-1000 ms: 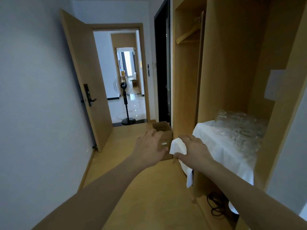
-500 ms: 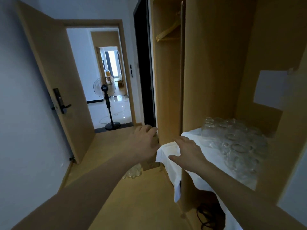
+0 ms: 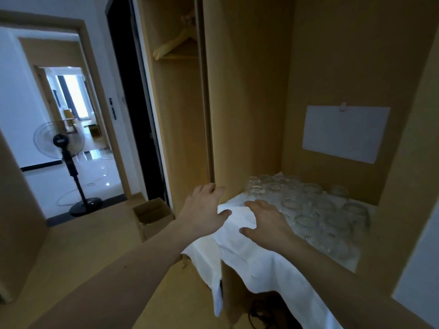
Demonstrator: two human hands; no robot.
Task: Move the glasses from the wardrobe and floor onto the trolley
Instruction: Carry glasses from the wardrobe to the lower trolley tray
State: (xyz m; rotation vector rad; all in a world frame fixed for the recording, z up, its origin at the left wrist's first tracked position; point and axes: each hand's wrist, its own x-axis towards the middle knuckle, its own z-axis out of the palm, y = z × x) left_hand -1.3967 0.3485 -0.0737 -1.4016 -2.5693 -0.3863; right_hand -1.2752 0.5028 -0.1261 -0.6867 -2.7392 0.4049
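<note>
Several clear glasses stand upside down in a cluster on a white cloth that covers a shelf inside the wooden wardrobe. My right hand hovers with spread fingers over the cloth's front left part, just short of the nearest glasses. My left hand is open too, at the cloth's left corner beside the wardrobe's dividing panel. Neither hand holds anything. No trolley is in view.
An open cardboard box sits on the wooden floor left of the wardrobe. A standing fan stands in the doorway beyond. A sheet of paper hangs on the wardrobe's back wall. A wooden hanger hangs in the left compartment. Dark cables lie under the shelf.
My view has swung right and closer to the wardrobe. My right hand let go of the cloth's corner and opened over the shelf; my left hand came up beside it.
</note>
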